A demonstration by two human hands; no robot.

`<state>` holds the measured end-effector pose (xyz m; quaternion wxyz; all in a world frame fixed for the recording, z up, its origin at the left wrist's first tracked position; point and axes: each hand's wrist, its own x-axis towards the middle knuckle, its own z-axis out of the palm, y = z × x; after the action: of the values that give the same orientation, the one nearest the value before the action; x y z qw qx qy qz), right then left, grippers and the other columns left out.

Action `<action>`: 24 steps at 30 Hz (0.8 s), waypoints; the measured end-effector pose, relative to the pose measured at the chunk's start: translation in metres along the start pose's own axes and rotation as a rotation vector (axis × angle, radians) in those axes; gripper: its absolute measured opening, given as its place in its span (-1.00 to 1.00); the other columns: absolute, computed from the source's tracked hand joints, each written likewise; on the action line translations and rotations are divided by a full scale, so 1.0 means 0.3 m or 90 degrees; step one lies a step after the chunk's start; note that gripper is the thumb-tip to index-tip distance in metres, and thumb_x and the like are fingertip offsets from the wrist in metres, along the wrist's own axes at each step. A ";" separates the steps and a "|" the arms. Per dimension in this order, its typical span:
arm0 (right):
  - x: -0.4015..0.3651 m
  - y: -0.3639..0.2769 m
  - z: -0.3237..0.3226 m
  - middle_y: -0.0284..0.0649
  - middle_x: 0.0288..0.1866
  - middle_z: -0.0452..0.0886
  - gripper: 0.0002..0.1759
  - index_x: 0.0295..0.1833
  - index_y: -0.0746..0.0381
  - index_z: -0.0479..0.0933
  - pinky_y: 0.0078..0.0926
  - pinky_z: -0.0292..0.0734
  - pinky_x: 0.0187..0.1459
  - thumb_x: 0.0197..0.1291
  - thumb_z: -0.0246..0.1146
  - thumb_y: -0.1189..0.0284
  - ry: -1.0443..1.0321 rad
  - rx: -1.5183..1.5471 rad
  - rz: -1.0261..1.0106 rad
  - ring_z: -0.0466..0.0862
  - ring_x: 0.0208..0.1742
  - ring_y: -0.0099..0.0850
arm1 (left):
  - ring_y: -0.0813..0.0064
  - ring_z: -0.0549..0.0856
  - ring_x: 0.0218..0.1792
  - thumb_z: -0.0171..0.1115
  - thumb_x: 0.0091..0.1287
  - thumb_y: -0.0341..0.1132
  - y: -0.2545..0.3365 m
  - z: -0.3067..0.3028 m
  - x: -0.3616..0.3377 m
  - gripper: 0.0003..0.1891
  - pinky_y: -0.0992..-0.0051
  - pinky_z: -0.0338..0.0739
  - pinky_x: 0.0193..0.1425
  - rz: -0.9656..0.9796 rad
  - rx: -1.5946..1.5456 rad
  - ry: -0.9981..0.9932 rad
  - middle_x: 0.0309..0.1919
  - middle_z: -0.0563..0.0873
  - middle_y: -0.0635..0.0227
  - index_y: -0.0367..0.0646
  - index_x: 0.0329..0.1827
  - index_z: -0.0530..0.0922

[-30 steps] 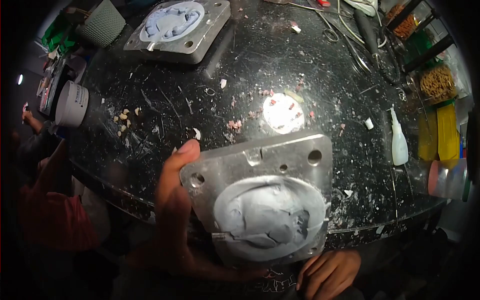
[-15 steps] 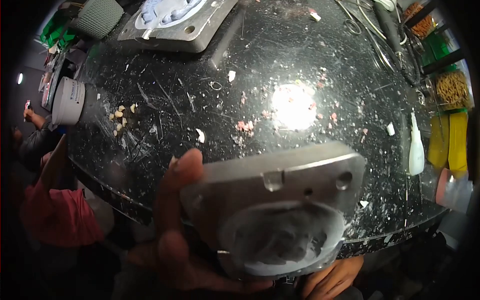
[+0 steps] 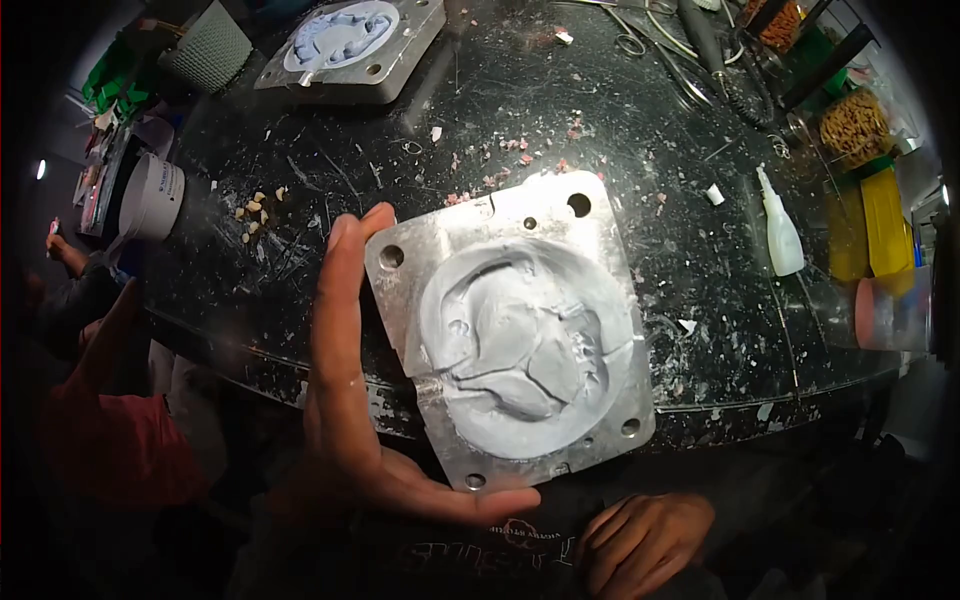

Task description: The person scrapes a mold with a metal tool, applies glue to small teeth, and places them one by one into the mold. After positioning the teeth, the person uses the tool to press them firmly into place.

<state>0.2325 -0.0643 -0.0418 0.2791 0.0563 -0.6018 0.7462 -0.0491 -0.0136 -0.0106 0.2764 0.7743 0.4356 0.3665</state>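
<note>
My left hand (image 3: 345, 400) grips a square metal mould half (image 3: 400, 310) by its left side and lower corner, thumb along the bottom edge. White plaster (image 3: 510, 310) fills its round middle, with a curved arch-shaped hollow and cracks across it. The plaster face is turned up toward me, over the table's front edge. Below and right of the mould, apart from it, my right hand (image 3: 650, 540) rests with its fingers bent together; whether anything is under them is hidden. Another metal mould half (image 3: 400, 75) with plaster lies at the back left.
The black table (image 3: 350, 150) carries scraps and small yellowish pieces (image 3: 254, 214). A white tub (image 3: 155, 200) is at the left edge. A dropper bottle (image 3: 783, 232), a cabled handpiece (image 3: 705, 40) and jars (image 3: 855, 130) are on the right. At far left is another person's hand (image 3: 68, 247).
The held mould half has tilted up and turned, so its plaster face now shows fully and brightly. My left hand has come into clearer view. More of my right hand shows below.
</note>
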 end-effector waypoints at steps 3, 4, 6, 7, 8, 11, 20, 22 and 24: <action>0.006 -0.016 0.030 -0.12 -0.18 0.77 -0.88 -0.16 0.28 0.80 -0.29 0.56 -0.14 0.35 0.41 0.46 0.001 -0.039 -0.010 0.73 -0.27 -0.24 | -0.09 0.26 0.57 0.85 -0.40 0.17 0.011 -0.018 0.012 0.77 0.05 0.22 0.62 0.014 0.073 -0.031 0.60 -0.03 -0.36 -0.35 0.68 -0.37; 0.008 -0.021 0.042 -0.12 -0.17 0.77 -0.87 -0.15 0.28 0.80 -0.31 0.57 -0.10 0.36 0.40 0.46 0.004 -0.059 -0.018 0.73 -0.25 -0.25 | -0.10 0.21 0.60 0.83 -0.39 0.20 0.006 -0.014 0.009 0.75 0.04 0.18 0.64 0.021 0.075 -0.025 0.61 -0.04 -0.36 -0.36 0.68 -0.34; -0.006 -0.024 0.072 -0.12 -0.14 0.77 -0.84 -0.10 0.28 0.79 -0.29 0.58 -0.04 0.37 0.40 0.41 0.007 -0.072 -0.017 0.73 -0.21 -0.23 | -0.11 0.18 0.61 0.82 -0.38 0.19 0.002 -0.008 0.010 0.74 0.04 0.18 0.64 0.032 0.084 -0.015 0.62 -0.06 -0.37 -0.37 0.68 -0.33; -0.012 -0.021 0.084 -0.13 -0.10 0.77 -0.79 -0.05 0.28 0.78 -0.27 0.60 0.03 0.38 0.39 0.37 0.011 -0.082 -0.019 0.74 -0.17 -0.21 | -0.12 0.15 0.63 0.82 -0.38 0.19 0.001 -0.005 0.009 0.74 0.03 0.17 0.65 0.041 0.094 -0.009 0.62 -0.07 -0.38 -0.38 0.68 -0.32; -0.018 -0.005 0.088 -0.13 -0.10 0.77 -0.79 -0.05 0.28 0.78 -0.27 0.60 0.03 0.38 0.39 0.37 0.009 -0.081 -0.014 0.74 -0.17 -0.21 | -0.14 0.07 0.65 0.82 -0.36 0.18 0.001 -0.001 0.003 0.72 0.03 0.09 0.67 0.044 0.092 -0.006 0.63 -0.09 -0.39 -0.41 0.68 -0.31; -0.050 0.073 0.108 -0.03 -0.18 0.78 -0.84 -0.16 0.40 0.78 -0.27 0.69 -0.09 0.35 0.39 0.50 -0.027 -0.030 -0.082 0.78 -0.26 -0.28 | -0.19 -0.11 0.68 0.66 -0.24 0.40 -0.006 0.001 -0.020 0.65 -0.03 -0.26 0.72 0.155 0.185 0.136 0.64 -0.11 -0.37 -0.44 0.68 -0.23; -0.051 0.170 0.164 -0.22 -0.25 0.80 -0.87 -0.22 0.27 0.82 -0.36 0.65 -0.09 0.07 0.55 0.56 0.308 -0.077 0.017 0.78 -0.24 -0.41 | 0.14 0.61 0.24 0.45 0.32 -0.15 -0.129 0.112 -0.537 -0.51 0.20 0.56 0.22 -0.121 -0.411 -0.291 0.23 0.63 0.15 -0.18 0.25 0.64; -0.025 0.174 0.152 -0.27 -0.27 0.79 -0.83 -0.22 0.23 0.82 -0.38 0.64 -0.12 0.01 0.58 0.55 0.335 -0.192 0.043 0.77 -0.26 -0.42 | 0.21 0.70 0.09 0.45 0.31 -0.21 -0.164 0.132 -0.565 -0.56 0.25 0.61 0.05 -0.057 -0.420 -0.370 0.12 0.71 0.14 -0.22 0.19 0.68; 0.015 0.178 0.142 -0.31 -0.29 0.77 -0.79 -0.23 0.18 0.82 -0.44 0.63 -0.19 -0.05 0.60 0.53 0.381 -0.388 0.054 0.77 -0.27 -0.42 | 0.28 0.77 -0.17 0.50 0.31 -0.24 -0.135 0.047 -0.545 -0.78 0.29 0.60 -0.12 -0.249 -0.175 -0.319 -0.25 0.79 0.18 -0.20 -0.15 0.79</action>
<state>0.1920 -0.1087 -0.0746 0.4141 -0.2727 -0.6891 0.5284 -0.1142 -0.1396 -0.1024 0.5413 0.6978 0.4409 0.1601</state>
